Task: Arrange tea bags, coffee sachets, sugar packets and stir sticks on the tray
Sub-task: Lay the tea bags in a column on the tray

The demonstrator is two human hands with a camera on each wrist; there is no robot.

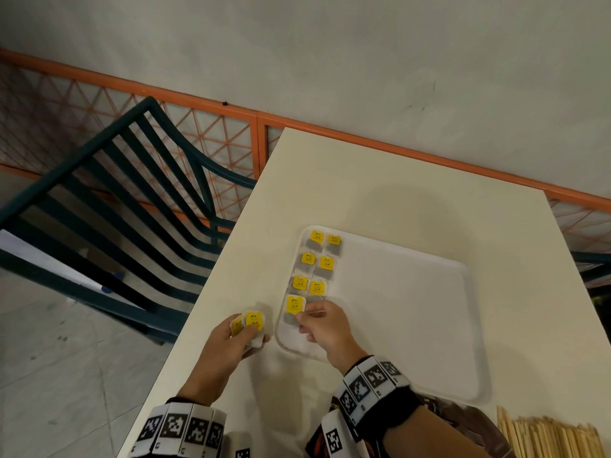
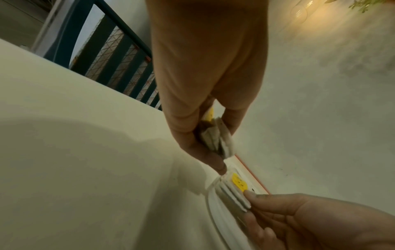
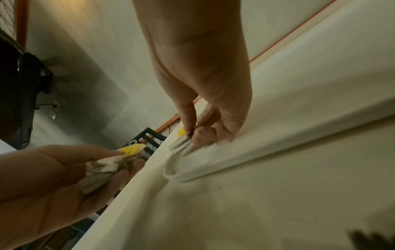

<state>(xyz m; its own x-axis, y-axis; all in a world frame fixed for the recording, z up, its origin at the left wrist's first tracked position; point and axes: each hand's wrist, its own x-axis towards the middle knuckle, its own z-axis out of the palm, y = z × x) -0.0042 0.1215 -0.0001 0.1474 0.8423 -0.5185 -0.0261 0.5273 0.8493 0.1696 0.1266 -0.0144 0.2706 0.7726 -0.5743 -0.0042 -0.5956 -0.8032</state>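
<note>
Smooth white plastic tray [image 1: 413, 325] with rounded corners and a raised lip, on a matte cream table [image 1: 380, 180]. Along the tray's left edge, two columns of soft, flat paper tea bags [image 1: 314, 259], each with a square yellow tag. Right hand [image 1: 325, 328] over the tray's near left corner, thumb and forefinger pinching a seventh tea bag [image 1: 292, 312]. Left hand [image 1: 231, 345] just off the tray, fingers curled round a small bundle of tea bags [image 1: 251, 325]. Pale wooden stir sticks [image 1: 549, 438] heaped at bottom right.
</note>
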